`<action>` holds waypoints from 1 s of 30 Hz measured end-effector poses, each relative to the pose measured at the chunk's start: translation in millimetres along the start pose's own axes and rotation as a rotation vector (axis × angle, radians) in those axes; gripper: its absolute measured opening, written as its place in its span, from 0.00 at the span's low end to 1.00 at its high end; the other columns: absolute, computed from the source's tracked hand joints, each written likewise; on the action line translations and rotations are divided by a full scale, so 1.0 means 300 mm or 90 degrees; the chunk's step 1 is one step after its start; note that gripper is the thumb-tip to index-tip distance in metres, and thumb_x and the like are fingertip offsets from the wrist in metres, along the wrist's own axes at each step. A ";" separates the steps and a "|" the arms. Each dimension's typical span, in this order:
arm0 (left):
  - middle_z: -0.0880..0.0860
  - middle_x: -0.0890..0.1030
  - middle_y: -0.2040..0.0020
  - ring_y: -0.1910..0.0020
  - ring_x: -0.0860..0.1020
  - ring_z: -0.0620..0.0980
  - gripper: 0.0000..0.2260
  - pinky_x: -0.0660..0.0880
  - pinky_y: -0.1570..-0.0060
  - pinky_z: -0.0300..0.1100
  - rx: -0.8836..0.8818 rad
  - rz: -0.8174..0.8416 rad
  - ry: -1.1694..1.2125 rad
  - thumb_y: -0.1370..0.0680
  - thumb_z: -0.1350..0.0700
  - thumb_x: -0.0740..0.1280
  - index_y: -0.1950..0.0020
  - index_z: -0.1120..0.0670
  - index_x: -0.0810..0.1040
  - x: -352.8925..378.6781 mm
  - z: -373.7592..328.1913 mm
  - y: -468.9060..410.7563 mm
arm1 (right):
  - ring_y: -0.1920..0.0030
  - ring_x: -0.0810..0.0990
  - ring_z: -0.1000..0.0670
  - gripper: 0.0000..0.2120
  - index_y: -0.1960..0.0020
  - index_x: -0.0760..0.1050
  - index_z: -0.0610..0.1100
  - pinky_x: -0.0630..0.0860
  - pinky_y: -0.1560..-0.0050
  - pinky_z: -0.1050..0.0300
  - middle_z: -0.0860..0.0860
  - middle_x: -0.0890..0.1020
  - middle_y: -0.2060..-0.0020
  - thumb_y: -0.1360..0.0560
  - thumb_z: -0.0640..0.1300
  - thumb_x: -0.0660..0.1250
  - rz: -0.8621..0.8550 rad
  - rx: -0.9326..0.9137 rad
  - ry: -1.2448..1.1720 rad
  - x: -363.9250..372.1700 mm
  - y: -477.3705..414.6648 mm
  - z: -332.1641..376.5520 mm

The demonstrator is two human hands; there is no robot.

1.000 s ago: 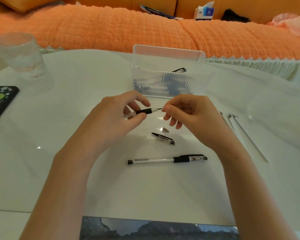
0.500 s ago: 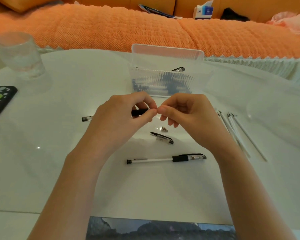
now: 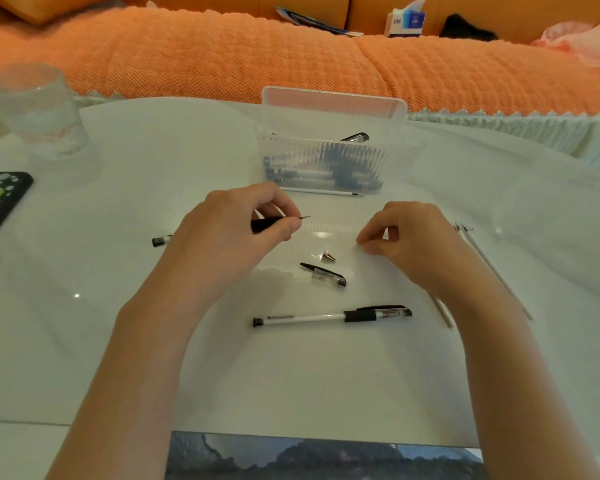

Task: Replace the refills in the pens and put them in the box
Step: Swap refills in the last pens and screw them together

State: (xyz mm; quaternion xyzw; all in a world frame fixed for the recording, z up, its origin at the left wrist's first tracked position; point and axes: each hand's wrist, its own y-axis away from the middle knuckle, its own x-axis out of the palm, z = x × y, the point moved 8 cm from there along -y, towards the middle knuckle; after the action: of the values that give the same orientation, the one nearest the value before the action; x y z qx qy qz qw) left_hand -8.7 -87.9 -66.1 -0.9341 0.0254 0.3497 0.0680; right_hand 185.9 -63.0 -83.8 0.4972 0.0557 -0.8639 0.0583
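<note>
Table (image 3: 153,341): tip cone (image 3: 328,256) loose, could roll.
My left hand (image 3: 229,233): grips pen (image 3: 267,224); refill (image 3: 305,217) may slip.
My right hand (image 3: 413,244): curled, contents unclear.

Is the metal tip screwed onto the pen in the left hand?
No, the metal tip lies on the table, apart from the pen the left hand grips.

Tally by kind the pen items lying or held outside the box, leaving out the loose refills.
1 open pen, held in the left hand
1 capped pen
1 loose cap
1 metal tip
Total: 4
</note>
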 end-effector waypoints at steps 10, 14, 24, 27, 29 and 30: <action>0.41 0.82 0.60 0.57 0.77 0.40 0.01 0.67 0.62 0.40 -0.005 0.013 0.002 0.25 0.48 0.67 0.56 0.42 0.78 -0.001 0.007 -0.002 | 0.62 0.69 0.59 0.06 0.52 0.82 0.50 0.62 0.62 0.70 0.59 0.73 0.63 0.26 0.41 0.70 0.008 -0.027 0.035 -0.006 -0.003 0.013; 0.42 0.82 0.58 0.55 0.77 0.40 0.02 0.68 0.62 0.38 -0.008 0.017 0.015 0.25 0.49 0.67 0.54 0.41 0.79 0.001 0.014 -0.003 | 0.61 0.71 0.59 0.05 0.52 0.82 0.49 0.66 0.61 0.70 0.59 0.75 0.63 0.27 0.42 0.70 -0.031 -0.044 -0.018 -0.035 0.010 0.036; 0.41 0.82 0.60 0.61 0.78 0.37 0.05 0.71 0.59 0.35 -0.002 0.021 0.059 0.24 0.52 0.68 0.51 0.42 0.79 -0.001 0.006 0.000 | 0.60 0.73 0.57 0.03 0.56 0.81 0.50 0.66 0.61 0.69 0.56 0.78 0.60 0.29 0.46 0.72 0.065 -0.067 -0.054 0.073 0.019 0.101; 0.42 0.83 0.61 0.63 0.79 0.37 0.04 0.70 0.61 0.33 -0.001 0.022 0.070 0.25 0.53 0.69 0.52 0.44 0.79 -0.004 0.003 0.000 | 0.61 0.73 0.57 0.01 0.57 0.80 0.49 0.66 0.61 0.70 0.57 0.77 0.60 0.28 0.45 0.72 0.071 -0.075 -0.047 0.086 0.015 0.110; 0.43 0.83 0.62 0.63 0.79 0.37 0.03 0.70 0.60 0.33 -0.006 0.018 0.074 0.26 0.53 0.70 0.54 0.45 0.79 -0.005 0.005 0.000 | 0.61 0.74 0.57 0.00 0.57 0.80 0.49 0.69 0.59 0.69 0.58 0.77 0.61 0.28 0.44 0.71 0.061 -0.081 -0.049 0.082 0.016 0.113; 0.43 0.83 0.62 0.64 0.79 0.38 0.03 0.71 0.60 0.34 -0.009 0.017 0.073 0.27 0.53 0.71 0.55 0.46 0.79 -0.005 0.006 0.000 | 0.60 0.75 0.56 0.00 0.57 0.80 0.49 0.70 0.59 0.68 0.58 0.78 0.61 0.27 0.44 0.71 0.044 -0.082 -0.064 0.072 0.017 0.114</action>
State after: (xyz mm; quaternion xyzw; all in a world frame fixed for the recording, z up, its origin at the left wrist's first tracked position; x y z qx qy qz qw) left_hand -11.1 -87.7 -66.4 -0.9526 0.0390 0.2965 0.0552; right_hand 146.8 -74.3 -85.7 0.4499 0.0909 -0.8799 0.1227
